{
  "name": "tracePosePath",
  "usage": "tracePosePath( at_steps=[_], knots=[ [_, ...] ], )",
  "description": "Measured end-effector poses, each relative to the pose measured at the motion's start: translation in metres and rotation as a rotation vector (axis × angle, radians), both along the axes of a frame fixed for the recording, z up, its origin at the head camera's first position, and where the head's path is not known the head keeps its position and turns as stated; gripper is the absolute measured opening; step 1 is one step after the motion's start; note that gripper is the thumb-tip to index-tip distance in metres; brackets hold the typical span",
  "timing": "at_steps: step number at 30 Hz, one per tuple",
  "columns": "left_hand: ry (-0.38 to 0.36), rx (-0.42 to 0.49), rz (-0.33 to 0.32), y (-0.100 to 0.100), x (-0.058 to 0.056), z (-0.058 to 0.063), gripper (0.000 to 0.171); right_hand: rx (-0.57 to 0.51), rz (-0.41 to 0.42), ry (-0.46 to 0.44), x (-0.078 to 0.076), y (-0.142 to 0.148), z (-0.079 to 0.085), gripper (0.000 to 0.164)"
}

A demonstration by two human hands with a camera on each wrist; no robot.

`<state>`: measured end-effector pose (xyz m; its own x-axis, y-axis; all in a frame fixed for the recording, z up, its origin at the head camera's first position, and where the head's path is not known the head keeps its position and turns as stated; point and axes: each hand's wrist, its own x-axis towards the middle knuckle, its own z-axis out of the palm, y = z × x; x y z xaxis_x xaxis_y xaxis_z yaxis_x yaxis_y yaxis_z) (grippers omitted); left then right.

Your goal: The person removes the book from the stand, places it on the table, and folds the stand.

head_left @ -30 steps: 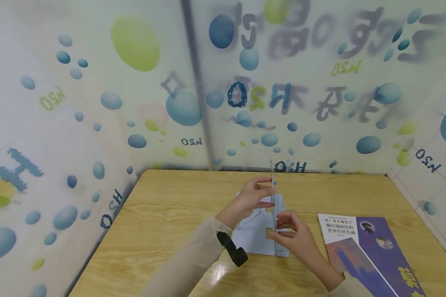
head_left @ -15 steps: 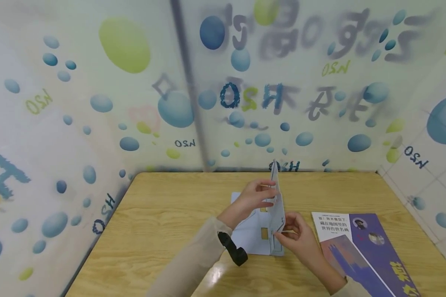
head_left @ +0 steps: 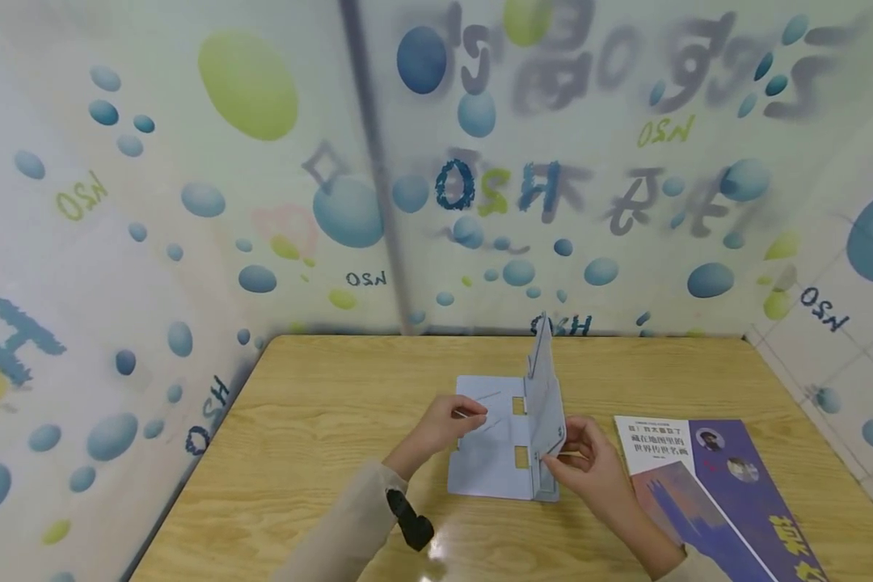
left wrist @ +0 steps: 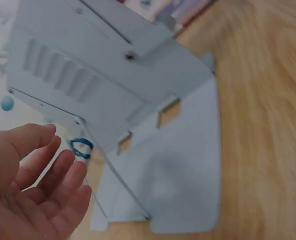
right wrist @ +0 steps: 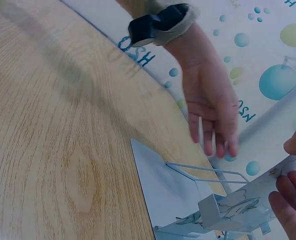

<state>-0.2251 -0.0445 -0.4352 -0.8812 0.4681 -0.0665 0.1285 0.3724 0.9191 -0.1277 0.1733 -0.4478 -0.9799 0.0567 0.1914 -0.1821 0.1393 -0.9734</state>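
A pale blue-grey metal folding book stand (head_left: pixel 487 469) is on the wooden table, base plate flat and back panel (head_left: pixel 547 408) raised. In the left wrist view, a wire prop (left wrist: pixel 119 177) runs from the panel down to the base. My right hand (head_left: pixel 595 469) pinches the panel's near right edge between thumb and fingers. My left hand (head_left: pixel 436 432) hovers over the left side of the base with fingers loosely bent, holding nothing. The right wrist view shows this left hand (right wrist: pixel 210 105) with fingers hanging apart from the stand.
A book with a purple and white cover (head_left: pixel 764 477) lies right of the stand on the wooden table (head_left: pixel 320 436). Behind the table rises a wall (head_left: pixel 611 202) with blue and green dots. A black strap (head_left: pixel 410 521) sits on my left wrist.
My left hand has let go of the raised panel and moved left and down over the base. The panel has tilted to the right from near edge-on, with my right hand still at its edge.
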Motion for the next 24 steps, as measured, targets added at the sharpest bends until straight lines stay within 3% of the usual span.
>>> tracePosePath(
  at_steps=[3,9,17,24],
  knots=[
    [0.089,-0.056,-0.038,-0.004,-0.004,-0.027,0.016,-0.002,-0.005,0.003,0.001,0.0,0.001,0.045],
    [0.177,-0.213,-0.016,0.001,-0.004,-0.058,0.004,0.006,-0.016,0.0,0.001,0.0,0.002,0.045],
    [0.288,-0.357,0.017,0.01,0.0,-0.07,0.011,0.001,-0.002,0.005,0.001,0.002,0.001,0.046],
    [0.302,-0.406,0.009,0.013,-0.002,-0.069,0.01,0.002,-0.008,0.018,0.001,0.002,0.001,0.046]
  ],
)
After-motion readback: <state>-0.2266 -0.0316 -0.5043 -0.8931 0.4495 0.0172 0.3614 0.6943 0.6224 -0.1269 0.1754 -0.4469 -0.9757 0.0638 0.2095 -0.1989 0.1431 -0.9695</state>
